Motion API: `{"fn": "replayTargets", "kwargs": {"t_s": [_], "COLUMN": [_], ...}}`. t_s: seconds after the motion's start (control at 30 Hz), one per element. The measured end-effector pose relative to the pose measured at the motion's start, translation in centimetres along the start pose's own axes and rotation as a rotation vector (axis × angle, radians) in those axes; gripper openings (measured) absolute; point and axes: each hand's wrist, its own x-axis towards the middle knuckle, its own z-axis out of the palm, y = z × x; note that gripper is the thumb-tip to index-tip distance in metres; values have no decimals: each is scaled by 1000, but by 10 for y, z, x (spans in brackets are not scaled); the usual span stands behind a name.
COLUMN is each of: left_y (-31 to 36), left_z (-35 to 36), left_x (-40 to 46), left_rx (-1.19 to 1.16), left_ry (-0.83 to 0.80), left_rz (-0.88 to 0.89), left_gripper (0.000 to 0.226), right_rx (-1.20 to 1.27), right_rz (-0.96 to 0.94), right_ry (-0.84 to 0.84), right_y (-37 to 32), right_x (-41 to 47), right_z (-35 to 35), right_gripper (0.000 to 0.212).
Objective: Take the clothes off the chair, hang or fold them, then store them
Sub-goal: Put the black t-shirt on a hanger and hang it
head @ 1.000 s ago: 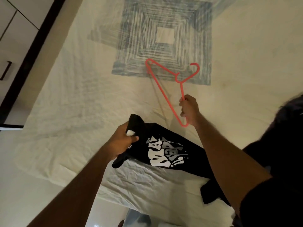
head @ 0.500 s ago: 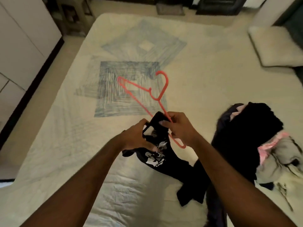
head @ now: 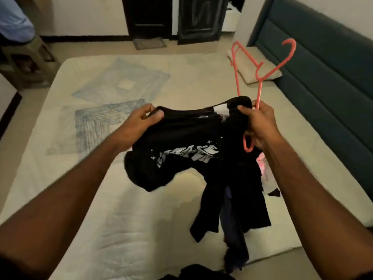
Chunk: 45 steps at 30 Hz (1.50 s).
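A black T-shirt (head: 181, 150) with white lettering hangs above the bed between both hands. My left hand (head: 139, 123) pinches the left side of its neckline. My right hand (head: 257, 123) grips the right side of the neckline together with one end of a red plastic hanger (head: 260, 77). The hanger sticks up and away from my right hand, hook at the top right. The shirt's lower part droops onto the bed (head: 151, 209) and partly covers other dark clothes (head: 236, 229) lying there.
A pink and light garment (head: 264, 170) peeks out beside my right forearm. A pillow (head: 252, 61) lies against the dark blue headboard (head: 323, 77) on the right. Dark doors (head: 149, 15) stand beyond the bed, and a wooden stool (head: 26, 59) at far left.
The camera has tilted up and the room's far side has come into view. Both hands have lifted and spread the shirt's neckline apart; the hanger has swung to the right with my right hand.
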Motion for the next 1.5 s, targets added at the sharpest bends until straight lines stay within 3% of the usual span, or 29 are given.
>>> {"fn": "replayTargets", "kwargs": {"t_s": [0.1, 0.17, 0.33, 0.53, 0.7, 0.77, 0.93, 1.03, 1.37, 1.5], "left_y": [27, 37, 50, 52, 52, 51, 63, 66, 75, 83], "left_z": [13, 23, 47, 71, 76, 77, 79, 74, 69, 80], "left_x": [11, 18, 31, 40, 39, 36, 29, 31, 27, 26], "left_rx": [245, 190, 264, 623, 680, 624, 461, 432, 284, 261], "left_ry": [-120, -102, -144, -239, -283, -236, -30, 5, -92, -14], "left_rz": [108, 84, 15, -28, -144, -192, -277, -240, -204, -112], "left_gripper": [19, 18, 25, 31, 16, 19, 25, 30, 25, 27], "right_rx": [-91, -141, -462, -87, -88, -25, 599, 824, 1076, 1042], "right_rz": [5, 7, -189, -320, -329, -354, -222, -158, -100, -91], "right_ry": [-36, -83, 89, 26, 128, 119, -72, -153, -222, -234], "right_y": [6, 21, 45, 47, 43, 41, 30, 27, 7, 19], "right_x": [6, 9, -7, -29, -16, -15, -13, -18, -25, -22], "right_z": [-28, -49, -79, -97, -64, -50, -26, -11, 26, 42], "right_gripper": [20, 24, 20, 9, 17, 24, 19, 17, 18, 15]}}
